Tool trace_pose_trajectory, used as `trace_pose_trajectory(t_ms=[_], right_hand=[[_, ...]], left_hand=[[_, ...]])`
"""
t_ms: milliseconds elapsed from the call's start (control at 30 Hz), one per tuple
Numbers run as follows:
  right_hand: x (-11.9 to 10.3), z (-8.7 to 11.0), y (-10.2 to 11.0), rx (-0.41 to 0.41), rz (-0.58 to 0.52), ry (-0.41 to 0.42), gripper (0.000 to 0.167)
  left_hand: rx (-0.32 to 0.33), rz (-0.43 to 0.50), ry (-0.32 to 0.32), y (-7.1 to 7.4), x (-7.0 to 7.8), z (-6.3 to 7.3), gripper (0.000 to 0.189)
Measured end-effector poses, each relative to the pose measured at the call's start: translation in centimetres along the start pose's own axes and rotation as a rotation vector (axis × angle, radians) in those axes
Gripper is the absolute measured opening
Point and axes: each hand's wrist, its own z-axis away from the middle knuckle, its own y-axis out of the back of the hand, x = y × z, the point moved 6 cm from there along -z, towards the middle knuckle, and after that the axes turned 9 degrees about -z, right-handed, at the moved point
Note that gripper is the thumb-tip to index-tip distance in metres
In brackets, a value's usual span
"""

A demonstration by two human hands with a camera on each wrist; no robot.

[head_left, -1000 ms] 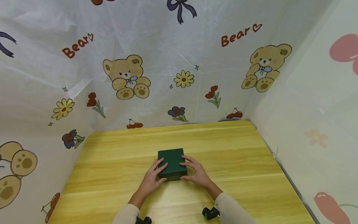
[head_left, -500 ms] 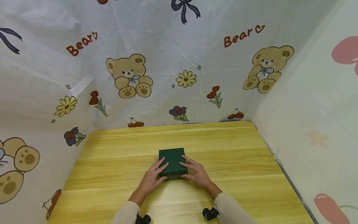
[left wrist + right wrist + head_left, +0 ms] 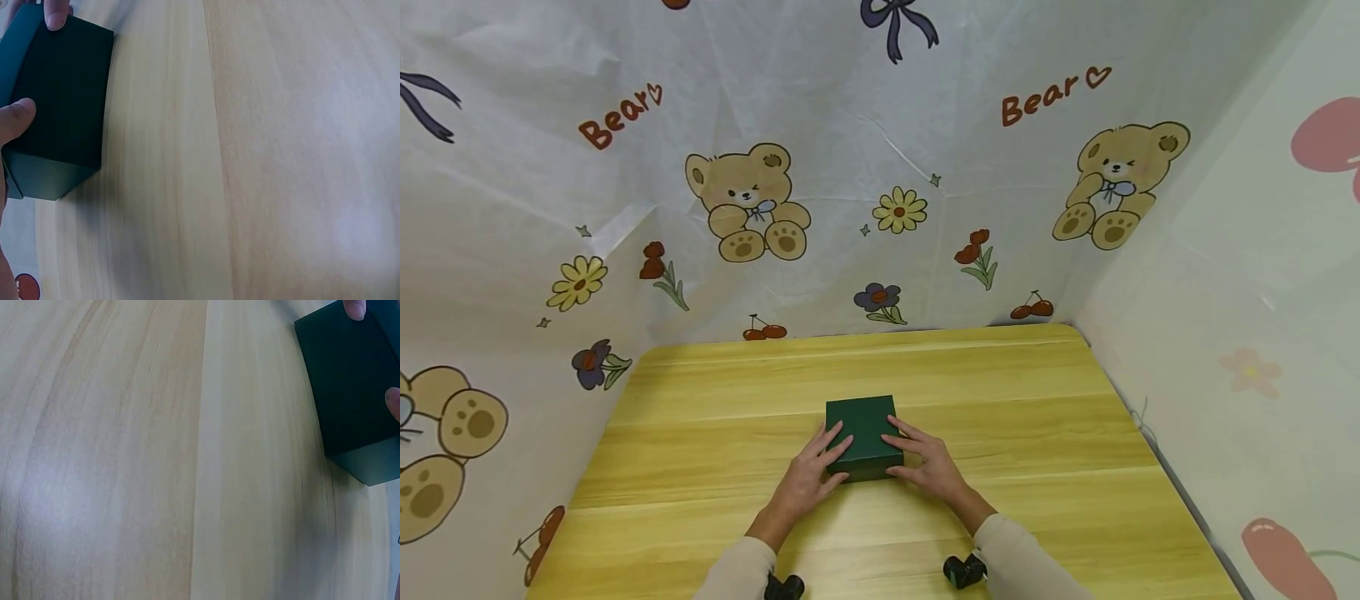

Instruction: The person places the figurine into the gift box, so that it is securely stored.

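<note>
A dark green square box sits near the middle of the wooden table. My left hand holds its left front corner, fingers spread over the top and left side, thumb at the front face. On the opposite corner my right hand has the same hold, with two fingers reaching onto the top. Both thumbs press the front of the box in the left wrist view, and a seam shows along its side. The right wrist view catches the box at its right edge, with thumb tips on it.
A white cloth printed with bears and flowers hangs behind the table and along its sides. Black wrist devices are worn at both cuffs. A thin cord runs by the table's right edge.
The head view has shifted slightly, so the scene sits a little differently. Both hands keep the same hold on the box, which stays in place.
</note>
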Motion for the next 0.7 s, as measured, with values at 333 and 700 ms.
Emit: trace_pose_trajectory(t_ms=[333, 700], right_hand=[[-0.33, 0.16, -0.01, 0.025, -0.021, 0.056, 0.053], [-0.19, 0.52, -0.14, 0.062, 0.047, 0.090, 0.055]], left_hand=[[0.056, -0.023, -0.041, -0.02, 0.19, 0.09, 0.065], [0.074, -0.025, -0.063, -0.20, 0.20, 0.09, 0.064]])
